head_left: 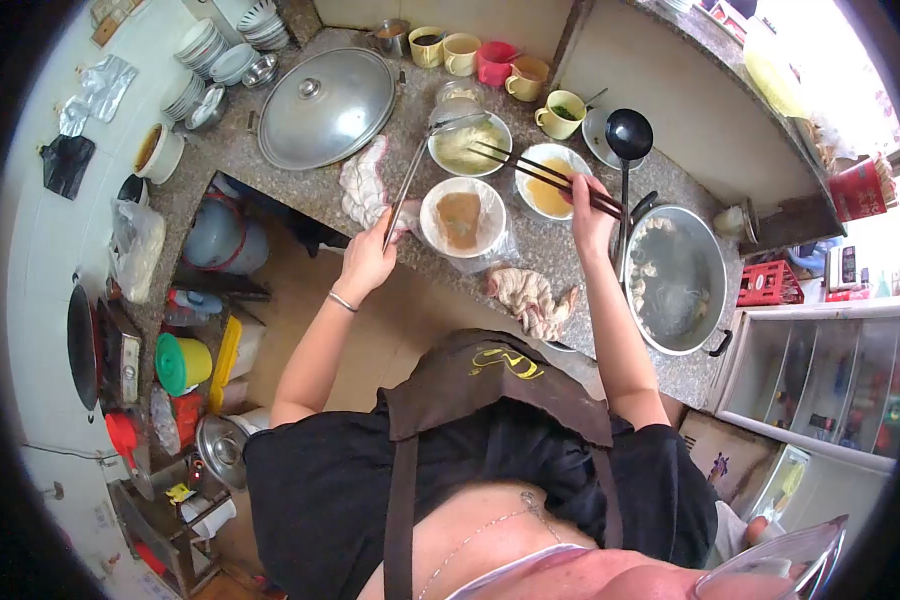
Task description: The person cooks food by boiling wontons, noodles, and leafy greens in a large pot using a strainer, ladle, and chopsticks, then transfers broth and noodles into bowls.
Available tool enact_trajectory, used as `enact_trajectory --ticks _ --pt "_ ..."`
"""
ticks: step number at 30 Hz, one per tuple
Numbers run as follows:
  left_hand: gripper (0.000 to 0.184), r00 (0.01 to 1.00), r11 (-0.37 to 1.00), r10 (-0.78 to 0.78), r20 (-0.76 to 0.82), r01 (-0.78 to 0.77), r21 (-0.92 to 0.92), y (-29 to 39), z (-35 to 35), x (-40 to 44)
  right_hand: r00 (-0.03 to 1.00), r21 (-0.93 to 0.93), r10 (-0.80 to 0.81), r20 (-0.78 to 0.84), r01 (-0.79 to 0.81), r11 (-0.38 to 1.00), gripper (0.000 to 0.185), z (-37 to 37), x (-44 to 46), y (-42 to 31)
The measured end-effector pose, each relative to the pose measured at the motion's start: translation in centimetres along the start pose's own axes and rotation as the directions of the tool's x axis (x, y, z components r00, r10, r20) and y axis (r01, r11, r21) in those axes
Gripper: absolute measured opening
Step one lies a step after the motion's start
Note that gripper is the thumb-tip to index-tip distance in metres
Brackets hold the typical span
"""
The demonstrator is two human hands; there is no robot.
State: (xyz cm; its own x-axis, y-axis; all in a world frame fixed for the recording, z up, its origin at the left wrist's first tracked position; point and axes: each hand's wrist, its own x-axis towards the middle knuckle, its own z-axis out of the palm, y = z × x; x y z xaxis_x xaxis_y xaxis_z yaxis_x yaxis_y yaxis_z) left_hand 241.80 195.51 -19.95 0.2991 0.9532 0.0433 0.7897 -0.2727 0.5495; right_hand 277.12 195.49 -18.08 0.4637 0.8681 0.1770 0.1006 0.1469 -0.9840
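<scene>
My left hand (368, 262) is closed on the handle of a metal strainer (410, 180), whose head reaches the bowl of pale noodles (470, 148). In my right hand (592, 205) are dark chopsticks (545, 175), their tips over that same bowl. Below my chopsticks stands a bowl of yellowish liquid (548, 190). A lined bowl with brown broth (460, 220) sits between my hands, nearer to me. The black ladle (629, 136) stands just right of my right hand, its handle running down beside the pot of water (676, 280).
A large lid (327, 108) lies at the left of the counter (240, 150). Several cups, among them a red cup (497, 63), line the back. Crumpled cloths (532, 298) lie near the front edge. Stacked plates (200, 50) stand far left, a red crate (769, 284) right.
</scene>
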Motion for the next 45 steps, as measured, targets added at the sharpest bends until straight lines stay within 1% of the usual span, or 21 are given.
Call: enact_trajectory --ticks 1,4,8,12,14,16,19,22,24,25,26,28,30,32,34,36,38,40,42,44,45 --pt "0.060 1.000 1.000 -0.006 -0.002 0.006 -0.021 0.2 -0.2 0.0 0.999 -0.048 0.020 0.032 -0.019 0.999 0.025 0.7 0.4 0.1" --pt "0.061 1.000 1.000 -0.008 0.008 0.008 -0.018 0.3 -0.2 0.0 0.999 0.074 -0.002 -0.048 0.006 0.997 0.026 2.2 1.7 4.3" --pt "0.062 0.999 0.999 -0.045 0.027 0.046 -0.005 0.6 -0.3 0.2 0.995 0.177 0.019 -0.102 -0.001 0.984 0.025 1.2 0.1 3.1" --pt "0.064 0.998 0.999 -0.044 0.054 0.044 -0.014 0.5 0.3 0.1 0.993 0.141 0.053 -0.109 -0.037 0.989 0.023 0.7 -0.6 3.2" --pt "0.064 0.997 1.000 -0.026 0.069 0.027 -0.010 0.8 0.5 0.2 0.996 0.019 -0.045 -0.080 0.047 0.999 0.022 1.2 -0.1 4.5" --pt "0.064 0.996 0.999 -0.035 0.078 0.037 -0.029 1.6 0.3 0.4 0.997 0.007 -0.040 -0.068 0.041 0.999 0.021 0.1 -0.2 4.2" --pt "0.065 1.000 1.000 -0.025 0.016 0.025 -0.001 0.9 1.1 -0.5 0.996 -0.006 0.048 -0.075 -0.048 0.999 0.021 -5.2 -2.7 -0.8" --pt "0.063 0.998 0.998 -0.066 -0.008 0.066 -0.003 2.3 0.9 -1.8 0.950 0.034 -0.011 -0.312 0.023 0.999 0.026 -15.3 -6.0 -3.1" --pt "0.059 0.979 0.989 0.127 -0.159 -0.136 -0.051 1.5 2.6 -2.6 0.868 -0.106 -0.073 -0.490 0.024 0.994 0.026 -23.3 -8.9 -4.4" --pt "0.057 0.997 0.962 -0.081 -0.016 0.074 -0.262 3.5 2.3 -3.2 0.832 -0.207 -0.100 -0.546 -0.018 0.978 0.026 -26.8 -10.2 -4.7" --pt "0.055 0.951 0.860 -0.260 0.167 0.307 -0.407 5.4 1.7 -3.8 0.796 -0.295 -0.128 -0.592 -0.067 0.953 0.025 -30.2 -11.2 -4.4" --pt "0.055 0.972 0.830 -0.173 0.161 0.232 -0.507 7.2 3.2 -5.3 0.789 -0.435 -0.119 -0.603 -0.200 0.878 0.017 -37.5 -13.6 -0.1" --pt "0.055 0.985 0.781 -0.112 0.128 0.167 -0.602 9.2 4.5 -6.1 0.870 -0.746 -0.228 -0.438 -0.210 0.632 0.015 -40.8 -15.4 3.0" --pt "0.054 0.976 0.738 -0.156 0.149 0.216 -0.639 11.7 6.1 -6.5 0.885 -0.727 -0.005 -0.466 -0.380 0.572 0.016 -41.5 -15.9 7.0" --pt "0.054 0.974 0.741 -0.135 0.182 0.221 -0.634 14.3 7.2 -6.7 0.904 -0.639 0.168 -0.394 -0.400 0.657 0.018 -39.1 -15.0 8.1" --pt "0.054 0.954 0.665 -0.099 0.282 0.274 -0.695 17.2 8.2 -6.9 0.873 -0.368 0.333 -0.355 -0.458 0.809 0.016 -38.6 -13.8 13.5" --pt "0.054 0.946 0.668 -0.089 0.310 0.288 -0.686 20.2 9.0 -6.8 0.934 -0.401 0.266 -0.239 -0.345 0.849 0.016 -36.4 -10.2 11.4" --pt "0.054 0.930 0.699 -0.046 0.365 0.291 -0.654 22.9 9.6 -7.2 0.990 -0.516 0.099 -0.101 -0.137 0.845 0.016 -37.6 -6.6 12.7" --pt "0.054 0.917 0.735 -0.052 0.394 0.302 -0.607 25.3 10.1 -7.2 0.992 -0.634 0.112 -0.052 -0.119 0.764 0.015 -40.3 -2.9 13.6" --pt "0.054 0.875 0.826 -0.005 0.483 0.276 -0.491 27.4 10.7 -6.6 0.999 -0.656 -0.025 -0.032 -0.002 0.755 0.014 -44.0 -0.4 14.1" --pt "0.054 0.874 0.831 -0.007 0.485 0.275 -0.484 28.2 11.3 -6.2 0.993 -0.739 -0.121 0.003 0.084 0.669 0.014 -46.1 0.0 14.3"
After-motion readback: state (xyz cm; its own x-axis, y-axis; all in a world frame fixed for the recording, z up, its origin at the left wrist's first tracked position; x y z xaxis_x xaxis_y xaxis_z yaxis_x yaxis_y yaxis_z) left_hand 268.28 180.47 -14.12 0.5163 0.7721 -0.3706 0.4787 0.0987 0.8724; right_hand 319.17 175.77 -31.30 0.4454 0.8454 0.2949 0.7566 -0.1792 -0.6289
